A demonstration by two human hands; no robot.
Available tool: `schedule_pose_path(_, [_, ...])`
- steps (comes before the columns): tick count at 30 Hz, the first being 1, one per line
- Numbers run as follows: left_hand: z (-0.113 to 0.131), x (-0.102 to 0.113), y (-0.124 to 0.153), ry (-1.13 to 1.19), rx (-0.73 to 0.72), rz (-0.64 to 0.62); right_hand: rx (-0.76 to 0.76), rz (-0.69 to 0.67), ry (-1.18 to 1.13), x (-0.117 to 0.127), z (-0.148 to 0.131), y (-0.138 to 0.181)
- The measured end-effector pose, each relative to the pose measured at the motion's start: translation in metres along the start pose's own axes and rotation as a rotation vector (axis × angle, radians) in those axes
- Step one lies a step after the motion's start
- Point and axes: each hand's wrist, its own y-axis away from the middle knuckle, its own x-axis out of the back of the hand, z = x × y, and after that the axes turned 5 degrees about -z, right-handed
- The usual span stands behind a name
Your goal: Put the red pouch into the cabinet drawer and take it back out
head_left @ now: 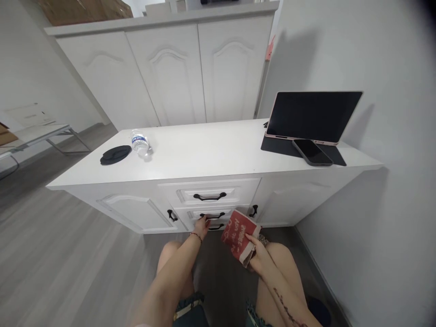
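My left hand (202, 226) reaches down to the front of the white cabinet, its fingers curled at the left end of the middle drawer's black handle (216, 216). That drawer (238, 210) looks closed. In my right hand (257, 252) is a flat red folded piece with white lettering (238, 234) and a pale edge; whether it is cloth or paper I cannot tell. It is tilted in front of the drawers, above my right knee, with my thumb on its upper face. Above and below are the top drawer's handle (210, 196) and a lower drawer handle (216, 227).
On the white cabinet top (204, 150) lie a clear plastic bottle (139, 143) and a black flat round item (116, 155). A tablet (313, 116) stands at the right, with a phone (312, 152) before it. A wall (391, 113) borders the right side.
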Motion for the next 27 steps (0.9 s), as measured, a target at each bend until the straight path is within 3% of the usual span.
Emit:
schedule_pose_path(5, [-0.010,0.004,0.000,-0.055,-0.017,0.063,0.009,0.014,-0.023,0.002,-0.008,0.003])
schedule_pose_path(12, [-0.025,0.015,0.012,-0.067,-0.076,0.053,0.053,0.030,-0.073,0.001,-0.004,0.001])
schedule_pose_path(20, [-0.052,0.036,0.043,0.004,-0.168,0.007,0.028,0.205,-0.345,-0.003,-0.012,0.009])
schedule_pose_path(27, [-0.076,0.060,0.064,-0.099,-0.227,0.049,0.042,0.172,-0.236,0.012,-0.010,0.027])
